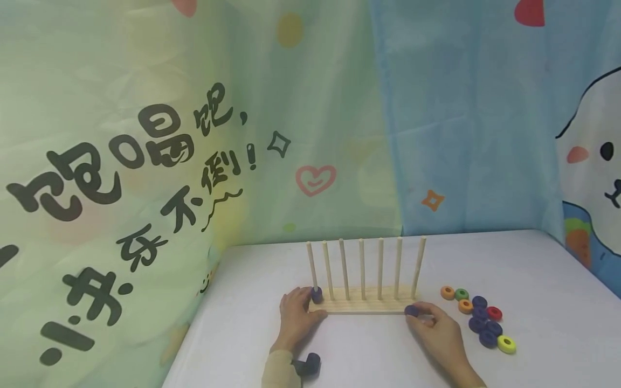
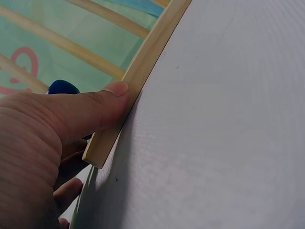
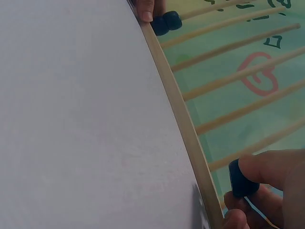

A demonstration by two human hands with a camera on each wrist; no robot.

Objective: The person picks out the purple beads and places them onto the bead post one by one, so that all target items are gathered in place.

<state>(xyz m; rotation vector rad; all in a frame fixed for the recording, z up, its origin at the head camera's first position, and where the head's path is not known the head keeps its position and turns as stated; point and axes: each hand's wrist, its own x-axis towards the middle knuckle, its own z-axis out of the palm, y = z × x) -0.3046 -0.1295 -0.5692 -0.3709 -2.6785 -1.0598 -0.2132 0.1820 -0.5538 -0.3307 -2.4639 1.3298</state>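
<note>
A wooden peg rack (image 1: 364, 306) with a row of several upright pegs stands on the white table. My left hand (image 1: 295, 318) grips the rack's left end; in the left wrist view its thumb (image 2: 107, 102) presses the base's front edge. Two dark blue rings (image 3: 167, 23) sit stacked at the foot of the leftmost peg. At the rack's right end, my right hand (image 1: 440, 327) pinches another dark blue ring (image 3: 241, 180) between thumb and fingers. That ring is near the base's front right corner, off the pegs. The other pegs carry no rings.
Right of the rack lie loose rings on the table: several dark blue rings (image 1: 487, 338), two orange rings (image 1: 447, 292), a green ring (image 1: 462, 294), a red ring (image 1: 494, 313) and a yellow ring (image 1: 506, 344). A printed curtain (image 1: 315, 108) hangs behind the table.
</note>
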